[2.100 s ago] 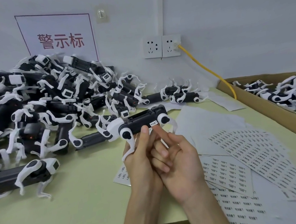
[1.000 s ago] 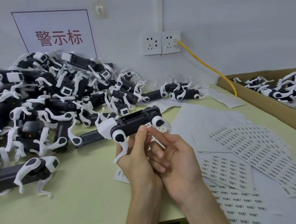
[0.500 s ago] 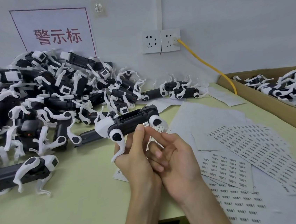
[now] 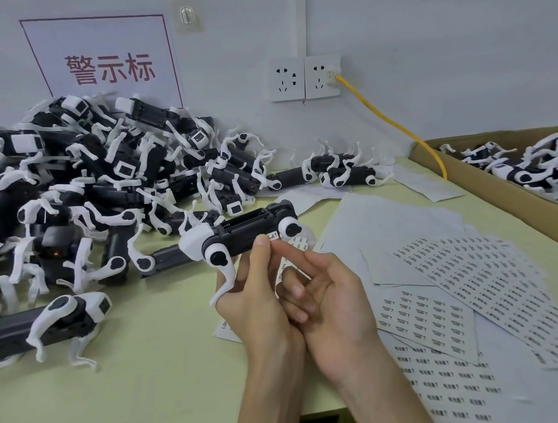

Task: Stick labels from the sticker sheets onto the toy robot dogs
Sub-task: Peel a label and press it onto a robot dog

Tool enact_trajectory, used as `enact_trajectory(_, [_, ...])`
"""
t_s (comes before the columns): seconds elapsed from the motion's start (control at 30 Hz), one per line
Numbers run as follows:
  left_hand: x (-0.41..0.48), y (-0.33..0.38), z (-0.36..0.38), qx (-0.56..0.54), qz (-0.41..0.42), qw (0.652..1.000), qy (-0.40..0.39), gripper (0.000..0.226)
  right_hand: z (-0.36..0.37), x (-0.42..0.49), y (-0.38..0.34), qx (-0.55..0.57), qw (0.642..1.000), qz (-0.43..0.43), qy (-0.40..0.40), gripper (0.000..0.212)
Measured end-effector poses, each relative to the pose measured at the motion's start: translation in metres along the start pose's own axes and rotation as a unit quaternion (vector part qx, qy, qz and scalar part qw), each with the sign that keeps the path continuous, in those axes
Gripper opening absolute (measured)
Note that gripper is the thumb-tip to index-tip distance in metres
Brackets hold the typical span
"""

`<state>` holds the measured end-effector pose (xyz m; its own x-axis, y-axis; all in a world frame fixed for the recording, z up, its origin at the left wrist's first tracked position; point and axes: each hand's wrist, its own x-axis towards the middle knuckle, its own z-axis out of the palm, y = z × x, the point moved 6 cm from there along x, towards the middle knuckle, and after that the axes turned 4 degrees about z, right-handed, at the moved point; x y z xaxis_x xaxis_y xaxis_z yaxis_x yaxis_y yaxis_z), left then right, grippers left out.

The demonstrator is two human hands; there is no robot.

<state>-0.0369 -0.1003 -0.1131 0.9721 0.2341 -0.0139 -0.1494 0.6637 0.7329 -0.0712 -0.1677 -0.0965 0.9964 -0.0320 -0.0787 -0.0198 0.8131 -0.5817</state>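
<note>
Toy robot dog [image 4: 243,229]: black, white legs | left hand [image 4: 256,301] grips it | right hand [image 4: 332,309] forefinger presses label [image 4: 272,235]

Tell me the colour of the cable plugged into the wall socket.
The cable is yellow; head view.

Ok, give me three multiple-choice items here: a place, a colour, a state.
1. Where does the cardboard box stand?
A) at the right edge of the table
B) at its left front corner
C) on the floor

2. What colour is the cable in the wall socket?
A) black
B) yellow
C) red

3. The toy dog being labelled is:
A) lying in the pile
B) gripped in the left hand, off the table
C) set in the box

Key: 1A, its brown wall runs along the right edge; 2B, a yellow lead hangs from the socket; 3B, that hand grips its body above the tabletop.
</note>
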Motion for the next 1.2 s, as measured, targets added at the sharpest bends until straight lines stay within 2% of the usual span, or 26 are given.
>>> enact_trajectory(0.23, [-0.002, 0.002, 0.000, -0.012, 0.001, 1.000, 0.010, 0.040, 0.000, 0.001, 0.001, -0.004, 1.000, -0.002, 0.000, 0.042])
enact_trajectory(0.53, [-0.003, 0.007, -0.004, -0.026, 0.010, 0.999, 0.036, 0.021, -0.003, 0.004, 0.002, 0.028, 1.000, 0.003, 0.001, 0.040])
enact_trajectory(0.67, [-0.006, 0.010, 0.005, -0.040, 0.000, 0.999, 0.002, 0.037, -0.006, 0.004, 0.002, 0.049, 0.999, -0.005, 0.002, 0.038])
enact_trajectory(0.7, [-0.006, 0.010, 0.006, -0.040, -0.005, 0.999, -0.005, 0.035, -0.006, 0.004, 0.001, 0.054, 0.998, -0.008, 0.003, 0.037])
enact_trajectory(0.77, [-0.005, 0.006, 0.007, -0.041, -0.017, 0.999, -0.013, 0.015, -0.008, 0.004, 0.000, 0.065, 0.998, -0.014, 0.007, 0.035])
enact_trajectory(1.0, [-0.003, -0.004, 0.003, -0.010, -0.039, 0.999, -0.014, 0.023, -0.009, 0.003, -0.001, 0.085, 0.996, -0.020, 0.020, 0.031])
enact_trajectory(1.2, [-0.004, 0.000, 0.004, -0.005, -0.014, 1.000, -0.004, 0.037, -0.008, 0.002, -0.002, 0.074, 0.997, -0.025, 0.022, 0.031])
